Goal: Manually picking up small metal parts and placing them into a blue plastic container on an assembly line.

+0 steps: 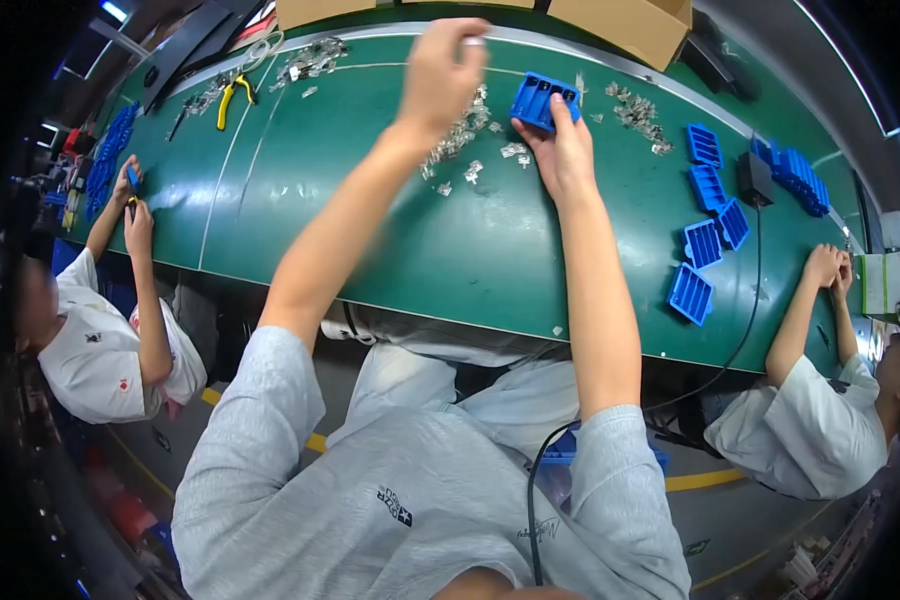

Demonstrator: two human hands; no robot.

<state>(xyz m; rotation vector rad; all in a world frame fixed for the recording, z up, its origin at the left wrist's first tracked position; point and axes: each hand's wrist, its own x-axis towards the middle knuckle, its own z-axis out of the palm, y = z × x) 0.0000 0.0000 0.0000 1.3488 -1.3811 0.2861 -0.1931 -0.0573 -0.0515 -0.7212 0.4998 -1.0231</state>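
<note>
Head view first, for the risks. The right hand (562,150) grips a blue slotted plastic tray (544,100) by its near edge only, thumb on the right side and fingers beneath, so the tray tilts up off the green work mat (470,250). Held at one edge like that, it could twist or slip, and any small pieces already seated in its slots could spill back onto the mat. The left hand (442,70) is raised above the table with its fingertips pinched on something small and pale; the piece is too small and blurred to identify, though it resembles the small metal parts (460,135) scattered in a loose heap just below. A pinch that light could drop the piece into the heap, where it would be hard to pick out again. The black cable (740,340) hanging off the table edge near the right elbow could also snag.

On pose: both arms reach well forward, almost fully extended across the mat. The left forearm angles up and inward, wrist bent, hand hovering above the heap and just left of the tray. The right forearm runs straight ahead, its hand lying close over the mat behind the tray. Further blue trays (705,215) lie well apart to the right, near a co-worker's hands (828,265); yellow-handled pliers (233,97) lie far left.
</note>
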